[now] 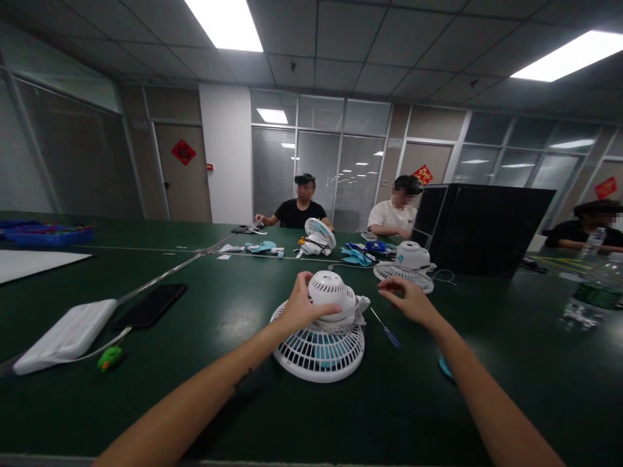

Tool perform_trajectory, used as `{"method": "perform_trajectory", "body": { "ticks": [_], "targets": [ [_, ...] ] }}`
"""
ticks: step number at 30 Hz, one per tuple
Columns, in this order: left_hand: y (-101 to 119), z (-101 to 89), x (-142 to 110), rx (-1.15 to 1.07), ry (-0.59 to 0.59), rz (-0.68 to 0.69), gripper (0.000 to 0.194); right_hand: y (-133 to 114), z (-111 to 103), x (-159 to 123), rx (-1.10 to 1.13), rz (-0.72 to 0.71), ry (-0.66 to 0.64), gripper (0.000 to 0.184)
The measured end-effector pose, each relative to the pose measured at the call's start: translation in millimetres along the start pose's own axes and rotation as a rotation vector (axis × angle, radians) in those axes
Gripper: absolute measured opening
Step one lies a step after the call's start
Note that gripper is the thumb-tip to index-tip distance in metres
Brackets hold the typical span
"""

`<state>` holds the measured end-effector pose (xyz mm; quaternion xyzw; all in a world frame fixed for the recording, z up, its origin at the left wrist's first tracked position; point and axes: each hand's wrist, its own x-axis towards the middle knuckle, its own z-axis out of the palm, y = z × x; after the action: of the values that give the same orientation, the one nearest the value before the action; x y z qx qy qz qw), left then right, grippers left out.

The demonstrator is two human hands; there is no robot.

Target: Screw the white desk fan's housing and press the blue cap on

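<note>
A white fan (318, 353) lies face down on the green table in front of me, its grille against the tabletop and pale blue blades showing through the bars. My left hand (305, 306) is wrapped round the fan's rounded motor housing (333, 287), thumb across the front. My right hand (405, 297) hovers to the right of the housing, apart from it, with thumb and fingertips drawn together. Whatever may be between those fingertips is too small to make out. A screwdriver (388, 331) with a blue handle lies between the fan and my right hand.
Beyond my right hand sits a second white fan (413, 256); a third fan (318, 235) stands further back. A black box (481, 227) and a water bottle (603, 285) are at right. A phone (152, 306) and white power strip (68, 334) lie left. People sit opposite.
</note>
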<state>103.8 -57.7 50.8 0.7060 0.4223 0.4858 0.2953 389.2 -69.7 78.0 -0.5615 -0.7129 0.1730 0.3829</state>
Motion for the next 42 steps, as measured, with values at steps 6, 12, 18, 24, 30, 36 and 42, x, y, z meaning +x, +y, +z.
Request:
{"method": "perform_trajectory", "body": {
  "ticks": [6, 12, 18, 24, 30, 36, 42],
  "targets": [
    [6, -21.2, 6, -0.059, -0.235, 0.110, 0.079, -40, 11, -5, 0.297, -0.167, 0.118, 0.036],
    [5, -33.3, 7, -0.247, -0.432, 0.106, 0.084, -82, 9, -10, 0.103, -0.326, 0.090, 0.021],
    [9, -15.0, -1, -0.205, -0.228, 0.147, 0.068, -117, 18, -6, -0.266, -0.508, -0.022, 0.012],
    [11, -15.5, 0, -0.094, -0.145, 0.255, 0.064, -131, 20, -6, -0.481, -0.469, -0.039, 0.023],
    [5, -19.7, 2, -0.162, -0.216, 0.278, 0.066, -131, 25, -10, -0.549, -0.455, -0.039, 0.026],
    [2, -15.5, 0, -0.206, -0.221, 0.268, 0.066, -126, 31, -12, -0.554, -0.488, 0.032, 0.031],
    [3, -17.5, 1, -0.230, -0.239, 0.252, 0.067, -123, 31, -20, -0.577, -0.529, 0.007, 0.030]
  ]
}}
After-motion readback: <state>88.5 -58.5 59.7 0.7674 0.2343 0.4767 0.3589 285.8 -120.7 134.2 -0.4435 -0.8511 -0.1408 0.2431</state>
